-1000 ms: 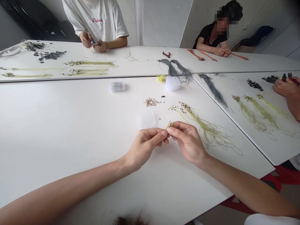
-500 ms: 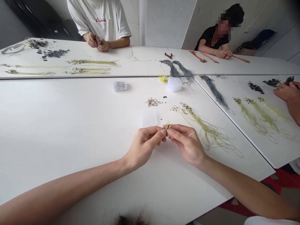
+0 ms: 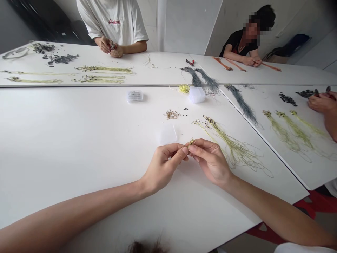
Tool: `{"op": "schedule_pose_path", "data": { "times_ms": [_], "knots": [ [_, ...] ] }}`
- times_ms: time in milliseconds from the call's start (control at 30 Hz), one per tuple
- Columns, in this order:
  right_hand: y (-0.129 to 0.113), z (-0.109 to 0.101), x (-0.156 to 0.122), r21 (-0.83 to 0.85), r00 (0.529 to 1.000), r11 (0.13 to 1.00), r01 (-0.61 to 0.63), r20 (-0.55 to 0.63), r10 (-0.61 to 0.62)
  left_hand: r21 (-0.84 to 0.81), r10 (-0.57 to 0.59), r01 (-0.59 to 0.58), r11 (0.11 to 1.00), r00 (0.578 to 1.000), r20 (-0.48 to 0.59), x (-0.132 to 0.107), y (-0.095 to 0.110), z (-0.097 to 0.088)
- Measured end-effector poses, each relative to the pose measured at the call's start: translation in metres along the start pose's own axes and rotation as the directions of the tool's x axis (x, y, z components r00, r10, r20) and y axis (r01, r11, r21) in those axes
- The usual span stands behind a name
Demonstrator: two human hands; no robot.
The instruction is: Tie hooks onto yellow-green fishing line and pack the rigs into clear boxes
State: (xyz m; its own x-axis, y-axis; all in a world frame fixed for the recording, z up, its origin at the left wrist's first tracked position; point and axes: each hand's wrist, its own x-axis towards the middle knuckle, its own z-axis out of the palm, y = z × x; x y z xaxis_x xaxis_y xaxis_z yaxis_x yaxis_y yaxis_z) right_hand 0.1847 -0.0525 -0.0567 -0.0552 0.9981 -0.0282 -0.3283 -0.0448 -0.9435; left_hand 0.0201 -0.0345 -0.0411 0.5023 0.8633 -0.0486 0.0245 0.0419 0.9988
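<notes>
Head view: the left hand (image 3: 165,160) and right hand (image 3: 210,158) met fingertip to fingertip above the table (image 3: 65,140); each grip was pinched between thumb and forefinger on a small yellow-green line (image 3: 191,141), its loop poking up between the tips, probably because something so thin needed steadying from both sides. Fingers hid the rest of it. A brown hook pile (image 3: 172,115) and tiny black pieces (image 3: 185,109) lay just beyond the hands, likely for easy reach, near a translucent box (image 3: 167,134). The hooked yellow bundle (image 3: 231,144) lay right of them, hook ends together and tails fanned out, presumably to limit tangling. Farther back stood a filled clear box (image 3: 135,96) and a whitish box (image 3: 197,95) with a yellow tangle (image 3: 184,89) beside it. Surface was smooth white, several tables pushed together with dark seams; grey bundles (image 3: 193,75) and red-handled pliers (image 3: 190,63) lay past the seam. Room: pale wall (image 3: 189,24), a person in a white shirt (image 3: 116,21) and one in a black top (image 3: 234,45) opposite, a co-worker's hand (image 3: 322,102) at far right, red seat (image 3: 313,203) below.
</notes>
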Motion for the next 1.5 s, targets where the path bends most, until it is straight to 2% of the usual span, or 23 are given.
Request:
{"op": "schedule_pose_path", "data": {
  "times_ms": [233,567,700,900,1167,1367,1500],
  "knots": [
    [-0.0048,0.001,0.0008,0.031,0.999,1.0,-0.005,0.045,0.004,-0.168,-0.01,0.023,0.986,0.997,0.08,0.0021,-0.0004,-0.0001],
    [-0.0088,-0.0024,0.0027,0.023,0.997,1.0,-0.016,0.074,0.014,-0.347,-0.128,0.191,0.918,0.972,0.198,0.0083,0.0015,-0.0043],
    [-0.007,-0.003,0.0029,0.03,0.998,0.999,-0.03,0.055,0.029,-0.33,-0.149,0.207,0.921,0.97,0.192,0.0079,0.0015,-0.0049],
    [-0.0006,-0.0041,0.0018,0.051,0.999,0.998,-0.04,-0.007,0.04,-0.278,-0.126,0.16,0.947,0.983,0.137,0.0085,0.0031,-0.0057],
    [-0.0018,-0.0007,-0.0005,0.054,0.998,0.997,-0.054,0.036,0.052,-0.238,-0.046,0.062,0.969,0.996,0.075,0.0066,0.0052,-0.0056],
    [-0.0018,-0.0018,-0.0005,0.056,0.998,0.997,-0.058,0.021,0.057,-0.198,-0.06,0.073,0.977,0.996,0.068,0.0054,0.0044,-0.0047],
    [-0.0038,-0.004,0.0016,0.048,0.997,0.996,-0.075,0.024,0.074,-0.227,-0.085,0.108,0.968,0.99,0.11,0.0076,0.0031,-0.0057]
  ]
}}
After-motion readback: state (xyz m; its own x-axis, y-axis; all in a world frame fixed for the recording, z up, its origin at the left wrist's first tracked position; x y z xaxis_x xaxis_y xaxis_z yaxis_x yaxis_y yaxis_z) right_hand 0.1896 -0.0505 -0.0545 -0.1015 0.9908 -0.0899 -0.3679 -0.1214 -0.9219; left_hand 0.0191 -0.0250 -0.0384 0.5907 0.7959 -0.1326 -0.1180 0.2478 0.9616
